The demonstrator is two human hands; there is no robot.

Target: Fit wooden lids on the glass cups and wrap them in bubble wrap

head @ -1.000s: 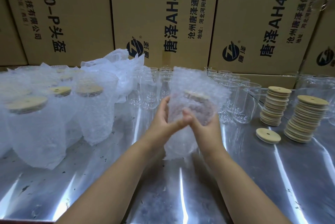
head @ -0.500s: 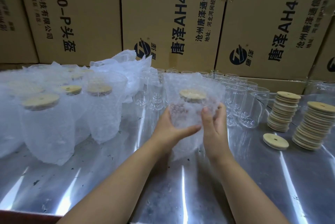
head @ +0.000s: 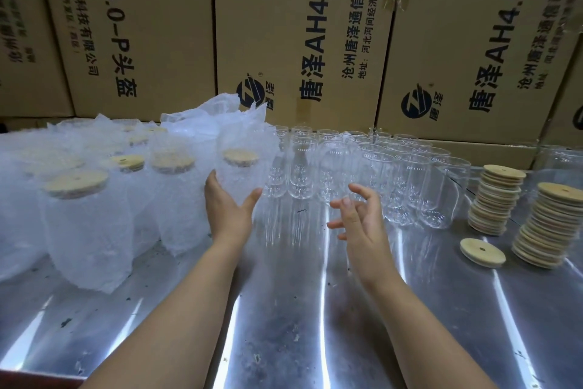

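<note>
Steel table strip [head: 299,294] before glass cups [head: 394,180]

Wrapped cups [head: 88,224] crowd the left side of the bench [head: 284,310]. At their right edge is the held cup [head: 239,174], with the left hand [head: 227,209] round its near side. To its right, bare cups [head: 378,174] stand in rows toward the back. The right hand [head: 359,221] hangs before them, above the bench. Two lid stacks [head: 495,199] stand at far right, with a single lid [head: 482,252] lying before them. Boxes [head: 299,41] line the back.
</note>
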